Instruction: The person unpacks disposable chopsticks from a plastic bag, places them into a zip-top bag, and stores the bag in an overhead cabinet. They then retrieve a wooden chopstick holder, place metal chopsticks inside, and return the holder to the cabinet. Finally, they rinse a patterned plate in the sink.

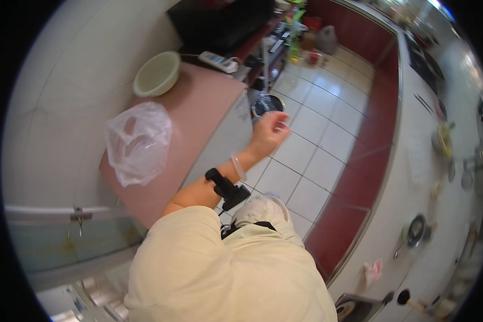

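Observation:
My left hand (269, 129) reaches out over the tiled floor, slightly blurred, with its fingers curled and a gap between thumb and fingertips. I see nothing held in it. Just beyond it, lower down, stands a black bin (281, 105) with a yellowish rim and clear plastic in it. A pale bangle (238, 167) circles the wrist, and a black strapped device (230, 191) sits on the forearm. To the left, a crumpled translucent plastic bag (145, 149) lies on a pink tabletop (201, 104) near a pale green bowl (157, 74). My right hand is out of view.
A power strip (216, 61) lies at the tabletop's far end beside a dark shelf unit. Along the right runs a white counter (402, 177) over red cabinets (354, 177), bearing a pan (416, 230), a pink-and-white packet (373, 271) and a sink (356, 308).

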A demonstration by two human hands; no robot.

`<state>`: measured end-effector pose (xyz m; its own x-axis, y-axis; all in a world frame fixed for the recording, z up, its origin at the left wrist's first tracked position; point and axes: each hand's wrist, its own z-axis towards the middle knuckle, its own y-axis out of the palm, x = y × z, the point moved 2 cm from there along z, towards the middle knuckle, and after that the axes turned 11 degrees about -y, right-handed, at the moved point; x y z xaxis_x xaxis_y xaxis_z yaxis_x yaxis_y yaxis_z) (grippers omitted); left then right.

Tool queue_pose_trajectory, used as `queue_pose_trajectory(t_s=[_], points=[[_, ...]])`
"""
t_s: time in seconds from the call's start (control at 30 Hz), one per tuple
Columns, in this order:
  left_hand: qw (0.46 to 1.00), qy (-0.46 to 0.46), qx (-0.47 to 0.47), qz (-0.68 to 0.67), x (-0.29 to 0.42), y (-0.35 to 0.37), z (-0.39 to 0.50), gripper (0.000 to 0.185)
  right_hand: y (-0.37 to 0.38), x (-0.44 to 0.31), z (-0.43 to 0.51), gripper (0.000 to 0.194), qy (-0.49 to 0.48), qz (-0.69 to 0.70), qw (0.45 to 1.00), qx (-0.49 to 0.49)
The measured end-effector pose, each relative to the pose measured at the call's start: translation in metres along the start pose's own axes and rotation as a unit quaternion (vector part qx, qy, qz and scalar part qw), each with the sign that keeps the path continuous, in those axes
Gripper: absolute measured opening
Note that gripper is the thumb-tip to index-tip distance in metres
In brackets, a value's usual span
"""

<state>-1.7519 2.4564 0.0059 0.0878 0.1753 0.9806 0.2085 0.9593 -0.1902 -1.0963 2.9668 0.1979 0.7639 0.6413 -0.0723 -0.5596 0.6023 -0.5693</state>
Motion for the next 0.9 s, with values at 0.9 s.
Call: queue_pose_trajectory(t_s=[0.9], points=[[0.740, -0.371, 0.562, 0.013, -0.106, -0.491, -0.268, 0.055, 0.221, -0.651, -0.010, 0.020, -0.339, 0.675, 0.576, -0.312]])
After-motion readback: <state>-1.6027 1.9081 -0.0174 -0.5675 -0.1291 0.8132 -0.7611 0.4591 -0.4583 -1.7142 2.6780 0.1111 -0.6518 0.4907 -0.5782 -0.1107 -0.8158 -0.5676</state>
